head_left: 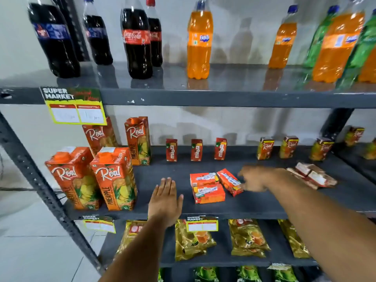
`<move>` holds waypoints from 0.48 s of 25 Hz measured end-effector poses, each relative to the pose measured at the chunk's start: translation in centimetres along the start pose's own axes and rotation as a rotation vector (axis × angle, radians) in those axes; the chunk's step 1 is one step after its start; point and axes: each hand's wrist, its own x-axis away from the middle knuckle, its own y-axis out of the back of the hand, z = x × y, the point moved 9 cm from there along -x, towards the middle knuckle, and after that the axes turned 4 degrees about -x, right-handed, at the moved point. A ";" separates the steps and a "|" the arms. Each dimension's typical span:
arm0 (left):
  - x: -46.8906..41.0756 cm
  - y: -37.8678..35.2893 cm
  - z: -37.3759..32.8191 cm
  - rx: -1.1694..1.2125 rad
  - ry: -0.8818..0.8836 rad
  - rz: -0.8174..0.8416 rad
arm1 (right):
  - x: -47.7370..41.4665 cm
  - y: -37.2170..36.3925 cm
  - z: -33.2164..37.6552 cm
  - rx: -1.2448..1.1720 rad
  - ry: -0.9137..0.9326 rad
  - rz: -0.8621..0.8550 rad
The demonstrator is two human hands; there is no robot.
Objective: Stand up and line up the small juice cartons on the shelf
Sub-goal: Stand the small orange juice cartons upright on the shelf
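Three small red juice cartons lie flat in a cluster (211, 185) on the middle shelf (254, 204). The rightmost lying carton (228, 181) is touched by the fingertips of my right hand (257, 178), which is blurred by motion. My left hand (165, 200) hovers flat and open over the shelf, left of the cluster, holding nothing. Three small red cartons (196, 150) stand upright in a row at the back. Further right stand small orange cartons (288, 147). More small cartons lie tipped over (314, 176) at the right, behind my right forearm.
Tall pineapple juice cartons (114, 178) stand at the shelf's left. Soda bottles (198, 37) line the shelf above. Gold snack packets (247, 238) fill the shelf below. Price tags (74, 105) hang from shelf edges.
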 end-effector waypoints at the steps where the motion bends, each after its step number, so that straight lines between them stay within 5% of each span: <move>1: 0.5 -0.8 0.2 -0.024 0.012 0.034 | -0.3 -0.8 0.3 0.001 0.033 -0.034; 5: -2.3 -7.3 4.5 -0.017 0.033 0.128 | -8.2 -5.8 2.6 -0.145 -0.008 0.158; 12: -2.6 -6.5 5.6 -0.032 0.005 0.091 | -9.4 -7.3 0.2 -0.430 -0.196 -0.035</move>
